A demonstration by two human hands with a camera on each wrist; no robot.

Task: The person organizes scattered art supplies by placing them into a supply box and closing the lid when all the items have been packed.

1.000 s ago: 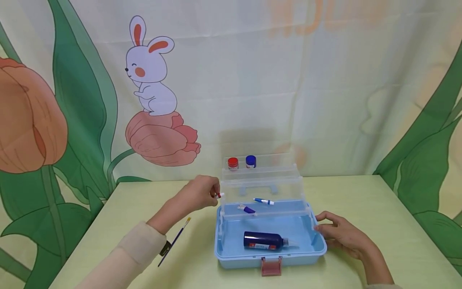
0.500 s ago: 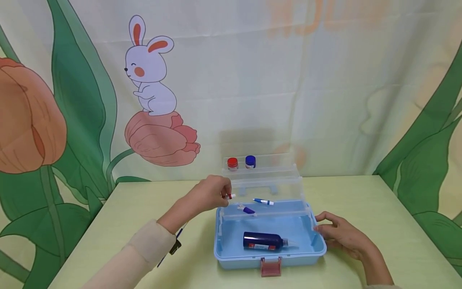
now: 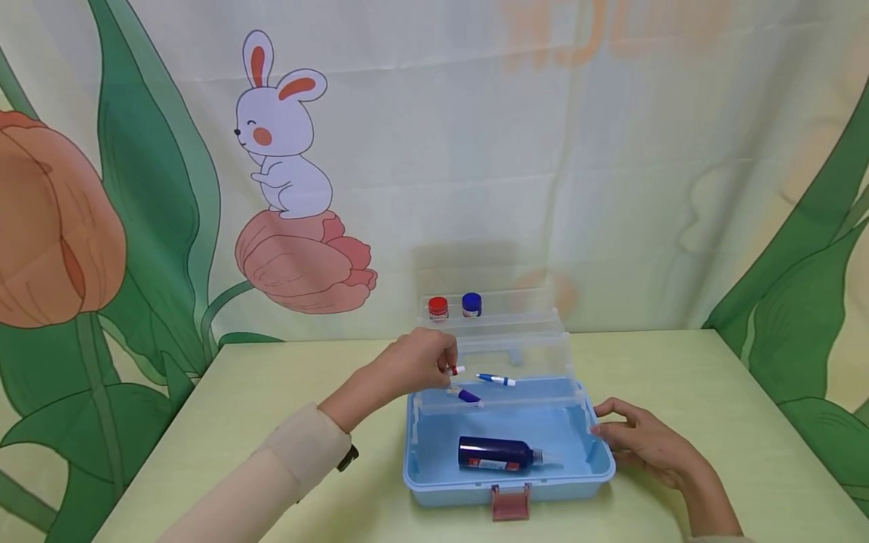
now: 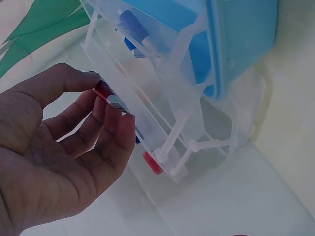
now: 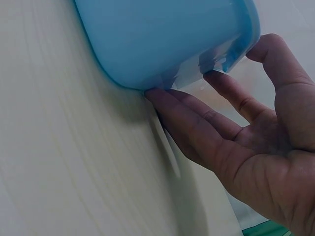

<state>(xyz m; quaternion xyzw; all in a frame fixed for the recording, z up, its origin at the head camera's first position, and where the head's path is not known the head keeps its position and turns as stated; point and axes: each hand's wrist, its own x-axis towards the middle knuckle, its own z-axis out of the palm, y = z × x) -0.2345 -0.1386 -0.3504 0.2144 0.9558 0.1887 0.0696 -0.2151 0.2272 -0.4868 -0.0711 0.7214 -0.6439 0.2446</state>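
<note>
My left hand (image 3: 417, 358) pinches a slim red-and-white pen (image 4: 106, 92) between thumb and fingertips, over the left part of the clear fold-out tray (image 3: 536, 324). The tray belongs to a blue storage box (image 3: 448, 494), which stands opened. Close to the held pen lie a blue-and-white pen (image 3: 497, 379) and a purple item with a clear tip (image 3: 467, 394). My right hand (image 3: 645, 441) holds the right end of the box, thumb at its rim and fingers along the side wall (image 5: 167, 44).
A dark blue squeeze bottle (image 3: 495, 453) lies in the box's bottom. Jars with a red lid (image 3: 437, 306) and a blue lid (image 3: 471, 304) stand on the upper tray. A pink clasp (image 3: 511, 503) hangs at the front. A printed curtain (image 3: 489, 151) hangs behind the table (image 3: 713, 392).
The left hand has carried the pen rightwards from beside the box to over the tray. Its forearm now covers the paintbrush on the table. The right hand has stayed at the box.
</note>
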